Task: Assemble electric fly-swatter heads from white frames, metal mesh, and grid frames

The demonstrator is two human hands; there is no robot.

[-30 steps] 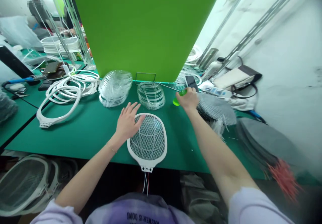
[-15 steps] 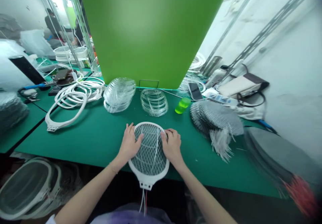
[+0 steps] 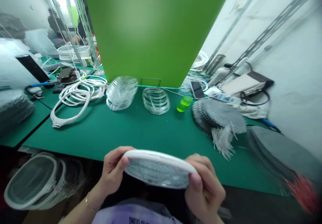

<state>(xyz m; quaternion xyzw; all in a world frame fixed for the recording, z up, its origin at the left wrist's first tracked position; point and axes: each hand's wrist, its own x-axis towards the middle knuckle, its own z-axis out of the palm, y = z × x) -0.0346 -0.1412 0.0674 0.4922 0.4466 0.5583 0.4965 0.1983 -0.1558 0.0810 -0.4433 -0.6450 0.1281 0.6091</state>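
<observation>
Between my two hands is an oval mesh racket head (image 3: 157,172), white-rimmed with a silvery mesh, raised off the bench and tilted so its rim faces up and away. My left hand (image 3: 114,170) grips the left side of the rim, thumb over the mesh edge. On the right side, my right hand (image 3: 205,183) pinches the rim between thumb and curled fingers. The neck and wires of the racket head are out of sight.
Behind are two stacks of clear plastic rings (image 3: 122,93) (image 3: 156,100), a green bottle (image 3: 184,103) and a phone (image 3: 197,89). White frames (image 3: 71,120) lie left. Mesh sheets (image 3: 218,116) with wires are piled right. Finished-looking racket heads (image 3: 31,180) sit below the bench edge.
The racket head was lying flat at the bench edge under my hands. It is now lifted toward me and tilted steeply, with both hands gripping its sides.
</observation>
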